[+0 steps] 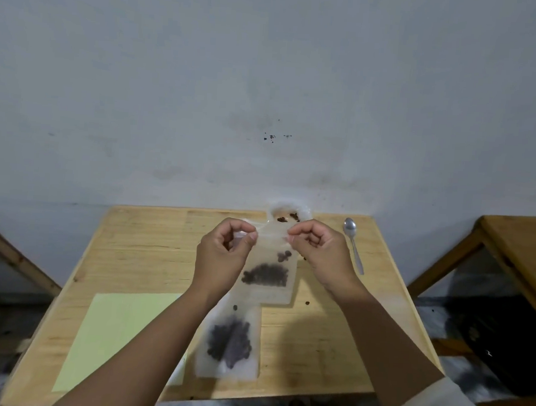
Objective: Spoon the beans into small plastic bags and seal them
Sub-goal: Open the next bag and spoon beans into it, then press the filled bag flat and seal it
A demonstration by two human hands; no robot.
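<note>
— What does the scene show, broadest first?

— A wooden bench (330, 348) against a pale wall, with a sheet of light green paper (117, 335) on its near left part. One small plastic bag of dark beans (230, 341) lies flat at the near middle, just right of the paper. That one looks finished, though its seal cannot be made out.

— And the work in hand?

— A second bag (270, 272), holding a smaller dark heap of beans, hangs between both hands above the middle of the bench. Its filling appears done; closing the top is, by the look of it, the step under way.

— What is left?

— At the far edge, a crumpled clear supply bag (288, 212) shows only a few brown beans, so perhaps one more portion at most. The spoon (353, 244) lies idle on the far right, bowl pointing away, well apart from the hands. A few stray beans (307, 303) sit loose on the wood near the held bag.

— How are the hands posed?

— Both forearms reach forward, wrists raised. The left hand (222, 256) pinches the bag's top left corner between thumb and forefinger, the other fingers curled in. The right hand (318, 253) pinches the top right corner the same way, pulling the mouth taut between them.
</note>
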